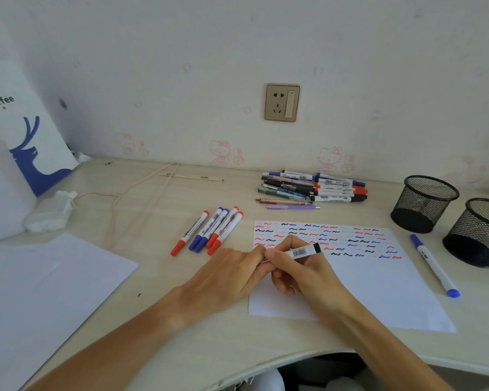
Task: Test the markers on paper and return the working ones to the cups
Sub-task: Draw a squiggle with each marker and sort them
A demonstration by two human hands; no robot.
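On my far left I see a white paper bag printed with a blue deer [31, 131], then five red- and blue-capped white markers [208, 231] lying side by side on the pale wooden desk [153, 277]. My left hand [226, 275] pinches one end of a white marker with a black end and barcode label [299, 252]; my right hand [297, 269] curls round its barrel, over the white paper sheet covered in red, blue and black squiggles [364, 277]. Behind lies a mixed pile of pens and markers [314, 187]. Right of the sheet lies a blue-capped white marker [434, 265], beside two black wire-mesh cups [424, 204].
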